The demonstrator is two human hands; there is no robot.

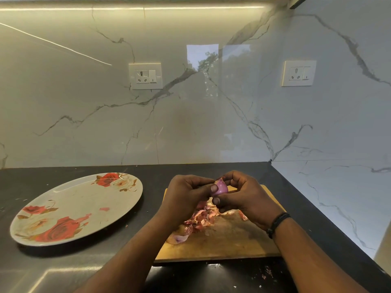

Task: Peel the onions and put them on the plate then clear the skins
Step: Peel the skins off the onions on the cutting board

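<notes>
Both hands up over the chopping board (232, 244). Left hand (186, 193) and right hand (243, 195) both pinch one small purple onion (221, 188), held in the air above the board's far edge, thumbs on its near face. A loose flap of skin sticks up at its top. Pile of skins (198, 220) on the board under the hands. Floral plate (69, 210) left of the board, only a pink scrap on it. Black band on the right wrist.
</notes>
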